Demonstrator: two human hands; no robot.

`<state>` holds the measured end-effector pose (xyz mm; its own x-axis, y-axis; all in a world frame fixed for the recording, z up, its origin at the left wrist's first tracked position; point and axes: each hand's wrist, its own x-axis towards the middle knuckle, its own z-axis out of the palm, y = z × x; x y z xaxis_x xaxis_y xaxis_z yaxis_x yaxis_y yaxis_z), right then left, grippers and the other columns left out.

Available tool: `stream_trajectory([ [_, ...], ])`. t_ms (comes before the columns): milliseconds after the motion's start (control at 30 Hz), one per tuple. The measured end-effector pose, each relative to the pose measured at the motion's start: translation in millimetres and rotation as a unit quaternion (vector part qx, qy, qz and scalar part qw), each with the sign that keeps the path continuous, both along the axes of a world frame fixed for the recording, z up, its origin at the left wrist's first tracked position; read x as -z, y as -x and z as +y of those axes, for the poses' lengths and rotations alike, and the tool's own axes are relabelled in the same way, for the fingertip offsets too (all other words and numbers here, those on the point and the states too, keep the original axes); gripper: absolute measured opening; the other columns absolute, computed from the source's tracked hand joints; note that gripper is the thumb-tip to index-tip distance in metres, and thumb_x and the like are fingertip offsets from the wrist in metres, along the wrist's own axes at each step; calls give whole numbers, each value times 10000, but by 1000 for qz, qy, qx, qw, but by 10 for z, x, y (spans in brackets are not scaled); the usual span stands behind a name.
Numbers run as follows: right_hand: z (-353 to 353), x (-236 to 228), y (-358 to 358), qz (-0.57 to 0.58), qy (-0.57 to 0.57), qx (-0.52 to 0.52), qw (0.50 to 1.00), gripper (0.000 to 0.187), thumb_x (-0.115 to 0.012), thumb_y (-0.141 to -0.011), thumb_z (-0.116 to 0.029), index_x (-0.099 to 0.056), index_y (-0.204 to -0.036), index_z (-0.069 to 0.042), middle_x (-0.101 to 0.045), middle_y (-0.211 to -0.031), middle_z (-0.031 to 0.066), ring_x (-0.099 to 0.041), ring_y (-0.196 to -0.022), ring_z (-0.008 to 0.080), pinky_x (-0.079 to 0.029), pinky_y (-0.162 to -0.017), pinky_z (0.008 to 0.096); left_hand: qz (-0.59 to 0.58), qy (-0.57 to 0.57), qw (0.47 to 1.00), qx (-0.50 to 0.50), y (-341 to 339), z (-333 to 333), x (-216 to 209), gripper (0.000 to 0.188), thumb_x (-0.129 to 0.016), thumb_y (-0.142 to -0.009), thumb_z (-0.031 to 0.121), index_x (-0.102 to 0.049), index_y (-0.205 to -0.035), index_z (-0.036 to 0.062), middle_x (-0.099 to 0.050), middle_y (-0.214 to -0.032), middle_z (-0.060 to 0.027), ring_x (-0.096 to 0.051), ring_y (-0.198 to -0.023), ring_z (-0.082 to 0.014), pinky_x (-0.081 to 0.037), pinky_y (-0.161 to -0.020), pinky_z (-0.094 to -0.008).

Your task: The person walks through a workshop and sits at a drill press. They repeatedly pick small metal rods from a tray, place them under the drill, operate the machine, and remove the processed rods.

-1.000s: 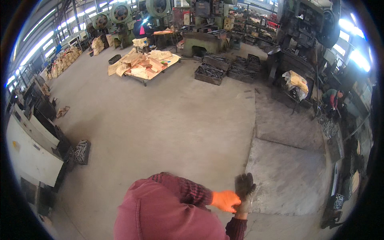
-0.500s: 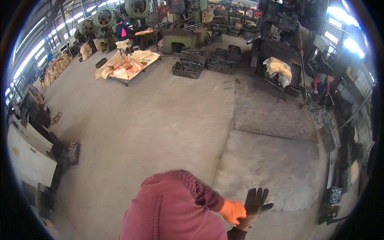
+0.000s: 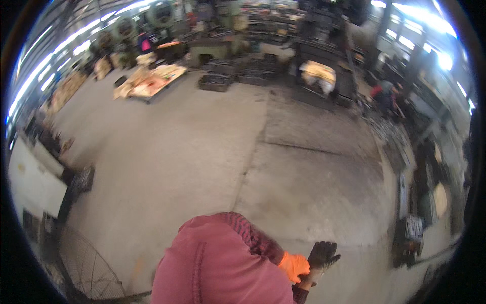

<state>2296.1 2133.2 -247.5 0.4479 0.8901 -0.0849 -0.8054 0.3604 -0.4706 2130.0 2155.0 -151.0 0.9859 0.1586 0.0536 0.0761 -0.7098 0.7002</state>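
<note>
My left hand (image 3: 294, 266), in an orange glove, reaches across in front of me from a maroon sleeve (image 3: 223, 261) with a dark striped lower part. Its fingers are closed at the wrist of my right hand (image 3: 322, 255), around the cuff of a black work glove. That black glove covers the right hand, whose fingers stretch upward with the thumb out to the right. A strip of bare wrist shows below the cuff. The fine grip of the orange fingers is blurred.
Bare concrete floor (image 3: 167, 152) spreads ahead. A low table (image 3: 152, 86) with brown paper stands far left, near dark crates (image 3: 215, 82) of metal parts. A person (image 3: 385, 96) crouches far right by piled parts. A wire fan guard (image 3: 91, 263) is at lower left.
The view has swung to the right, so the surroundings shift left in the picture and blur. Both hands stay together at the right wrist. The fan guard has come into view.
</note>
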Motion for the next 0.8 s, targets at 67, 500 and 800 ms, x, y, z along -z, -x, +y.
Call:
stream_trajectory([
  [67,-224,-56,-503,-10,-63,16,998,544,-490,-1057,-597,-700,-1294,-153,-732,-1252,56,-651,-1156,248,-490,-1026,444,9,5,999,40,-550,-124,-103,363,-720,-773,340,-711,-836,-17,-705,-842,-247,-693,-820,-463,-549,-709,-540],
  [500,-1885,-174,-4349,567,-323,183,735,774,-522,-1032,-626,-415,-1575,-86,-463,-1578,161,-462,-1449,316,-314,-1264,492,-49,46,956,284,-4978,-925,333,177,-691,-852,230,-713,-809,60,-695,-802,-130,-674,-781,-348,-523,-739,-480],
  [800,-2894,-1103,-6983,36,-39,414,909,999,-559,-843,-861,-607,-1413,-43,-714,-1270,141,-656,-1221,325,-426,-1185,551,-124,80,860,489,-8107,-1856,-21,213,-682,-833,214,-603,-711,58,-606,-725,-121,-638,-756,-352,-507,-730,-465],
])
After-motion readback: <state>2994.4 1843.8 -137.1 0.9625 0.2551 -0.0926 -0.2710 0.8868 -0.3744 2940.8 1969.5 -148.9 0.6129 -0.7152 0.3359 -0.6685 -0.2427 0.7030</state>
